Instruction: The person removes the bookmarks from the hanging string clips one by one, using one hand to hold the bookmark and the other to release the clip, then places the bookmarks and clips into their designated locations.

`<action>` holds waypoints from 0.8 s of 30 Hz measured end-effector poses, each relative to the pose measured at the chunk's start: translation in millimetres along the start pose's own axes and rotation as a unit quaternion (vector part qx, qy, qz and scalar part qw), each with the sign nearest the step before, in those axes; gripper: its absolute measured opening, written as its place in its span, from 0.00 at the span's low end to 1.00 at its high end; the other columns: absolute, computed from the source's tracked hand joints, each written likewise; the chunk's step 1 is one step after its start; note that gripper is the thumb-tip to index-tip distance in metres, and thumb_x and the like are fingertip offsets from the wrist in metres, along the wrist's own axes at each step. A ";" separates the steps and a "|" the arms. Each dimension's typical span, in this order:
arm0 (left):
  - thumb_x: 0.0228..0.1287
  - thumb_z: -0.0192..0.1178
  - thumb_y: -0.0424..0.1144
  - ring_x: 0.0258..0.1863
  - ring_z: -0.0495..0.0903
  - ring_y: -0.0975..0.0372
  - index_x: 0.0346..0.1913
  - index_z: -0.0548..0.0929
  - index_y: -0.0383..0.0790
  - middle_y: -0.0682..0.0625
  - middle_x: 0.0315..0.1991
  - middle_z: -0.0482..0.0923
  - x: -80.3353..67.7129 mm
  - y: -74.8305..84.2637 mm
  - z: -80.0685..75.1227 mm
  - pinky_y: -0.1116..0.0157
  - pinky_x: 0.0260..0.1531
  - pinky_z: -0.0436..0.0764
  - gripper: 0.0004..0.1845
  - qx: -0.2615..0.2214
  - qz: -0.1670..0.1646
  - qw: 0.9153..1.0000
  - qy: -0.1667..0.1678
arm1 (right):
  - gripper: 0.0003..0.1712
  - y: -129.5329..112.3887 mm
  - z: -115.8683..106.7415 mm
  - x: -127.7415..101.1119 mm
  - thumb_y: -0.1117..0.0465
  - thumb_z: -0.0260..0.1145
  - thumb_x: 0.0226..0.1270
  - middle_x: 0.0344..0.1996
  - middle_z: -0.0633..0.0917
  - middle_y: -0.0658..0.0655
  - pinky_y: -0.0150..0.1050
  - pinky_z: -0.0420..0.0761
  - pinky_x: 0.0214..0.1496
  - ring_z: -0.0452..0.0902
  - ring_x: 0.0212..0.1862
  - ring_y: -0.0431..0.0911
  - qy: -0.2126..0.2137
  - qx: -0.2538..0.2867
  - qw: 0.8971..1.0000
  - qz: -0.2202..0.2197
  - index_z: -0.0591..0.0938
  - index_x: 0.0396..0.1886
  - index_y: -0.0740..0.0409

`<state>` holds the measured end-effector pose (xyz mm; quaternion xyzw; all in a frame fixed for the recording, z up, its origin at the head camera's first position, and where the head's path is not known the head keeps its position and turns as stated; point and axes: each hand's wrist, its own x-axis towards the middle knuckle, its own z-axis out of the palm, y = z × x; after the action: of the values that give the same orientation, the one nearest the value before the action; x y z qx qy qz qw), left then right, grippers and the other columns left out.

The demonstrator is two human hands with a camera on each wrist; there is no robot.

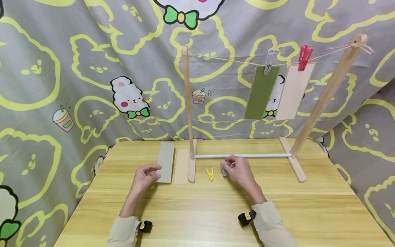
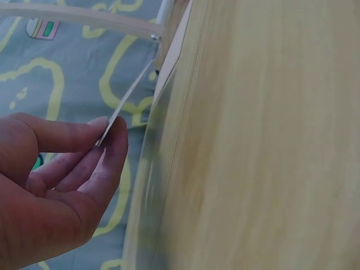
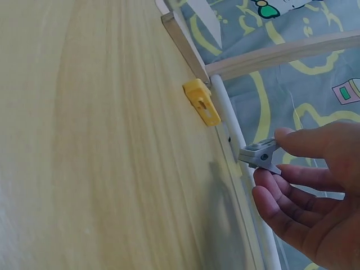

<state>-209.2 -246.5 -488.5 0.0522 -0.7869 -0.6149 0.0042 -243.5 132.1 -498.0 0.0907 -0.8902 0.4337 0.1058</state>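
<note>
In the head view my left hand point(image 1: 144, 176) pinches the left edge of a grey-green card strip point(image 1: 166, 161). The left wrist view shows that strip point(image 2: 125, 101) edge-on between thumb and fingers, raised off the table. My right hand point(image 1: 239, 168) holds a grey clothespin point(image 1: 224, 171) by its handle ends, just in front of the white rod. In the right wrist view the grey clothespin point(image 3: 259, 152) sits between thumb and fingertips, above the table. A yellow clothespin point(image 1: 210, 174) lies on the table left of the right hand. Beside the grey-green strip lies a beige card strip point(image 1: 181, 166).
A wooden stand point(image 1: 188, 103) with a white rod point(image 1: 216, 156) across its base carries a string point(image 1: 228, 60). From it hang a green strip point(image 1: 261, 92) under a clear clip point(image 1: 268, 63) and a cream strip point(image 1: 294, 92) under a red clothespin point(image 1: 304, 57). A patterned curtain hangs behind.
</note>
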 end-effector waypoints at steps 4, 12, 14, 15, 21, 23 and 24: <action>0.62 0.66 0.20 0.56 0.81 0.47 0.55 0.81 0.20 0.29 0.56 0.80 -1.1 -1.2 -2.4 0.73 0.39 0.84 0.18 -0.008 -0.009 1.000 -0.004 | 0.15 -0.5 3.8 0.0 0.60 0.77 0.64 0.31 0.87 0.56 0.35 0.84 0.33 0.83 0.31 0.43 -0.008 0.004 1.000 0.008 0.88 0.43 0.68; 0.61 0.66 0.20 0.44 0.84 0.60 0.55 0.80 0.18 0.30 0.53 0.81 -0.1 -5.4 -5.5 0.71 0.35 0.84 0.19 -0.015 -0.010 1.000 -0.022 | 0.14 -2.0 10.5 -2.7 0.58 0.76 0.65 0.31 0.87 0.54 0.37 0.84 0.35 0.81 0.32 0.42 -0.021 -0.006 0.999 0.026 0.88 0.42 0.65; 0.61 0.66 0.20 0.41 0.84 0.64 0.55 0.79 0.18 0.30 0.52 0.81 0.0 -6.4 -6.1 0.71 0.34 0.83 0.19 -0.019 -0.007 0.999 -0.031 | 0.14 -2.2 12.0 -3.2 0.58 0.76 0.64 0.30 0.86 0.54 0.37 0.83 0.35 0.81 0.32 0.42 -0.023 -0.007 0.999 0.027 0.88 0.42 0.65; 0.61 0.66 0.20 0.39 0.84 0.65 0.55 0.79 0.17 0.30 0.52 0.81 0.1 -6.9 -6.5 0.71 0.34 0.83 0.19 -0.021 -0.006 0.999 -0.035 | 0.14 -2.3 12.6 -3.4 0.58 0.76 0.65 0.30 0.86 0.53 0.37 0.83 0.35 0.81 0.32 0.42 -0.024 -0.007 0.999 0.028 0.88 0.42 0.65; 0.61 0.65 0.20 0.36 0.83 0.67 0.55 0.79 0.17 0.29 0.52 0.81 2.5 -9.2 -7.5 0.70 0.33 0.83 0.19 -0.022 -0.001 0.999 -0.042 | 0.14 -3.7 14.7 -3.7 0.58 0.77 0.64 0.28 0.86 0.52 0.40 0.83 0.36 0.81 0.32 0.43 -0.027 -0.018 0.999 0.023 0.88 0.40 0.66; 0.62 0.64 0.20 0.36 0.83 0.67 0.55 0.79 0.17 0.29 0.52 0.81 3.0 -9.7 -7.9 0.70 0.33 0.83 0.18 -0.019 -0.004 0.999 -0.040 | 0.14 -4.1 15.7 -3.8 0.58 0.77 0.63 0.28 0.86 0.52 0.41 0.84 0.37 0.81 0.31 0.42 -0.027 -0.023 0.999 0.020 0.88 0.39 0.66; 0.61 0.64 0.20 0.36 0.83 0.67 0.55 0.80 0.18 0.29 0.52 0.82 3.1 -9.7 -7.9 0.70 0.33 0.83 0.18 -0.017 -0.006 0.999 -0.040 | 0.14 -4.1 16.0 -4.0 0.58 0.77 0.63 0.27 0.85 0.52 0.41 0.83 0.36 0.80 0.31 0.42 -0.027 -0.025 0.999 0.019 0.88 0.39 0.66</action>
<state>-211.0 -256.7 -496.1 0.0325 -0.7754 -0.6299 -0.0301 -240.4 117.1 -505.6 0.0833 -0.9048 0.4107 0.0757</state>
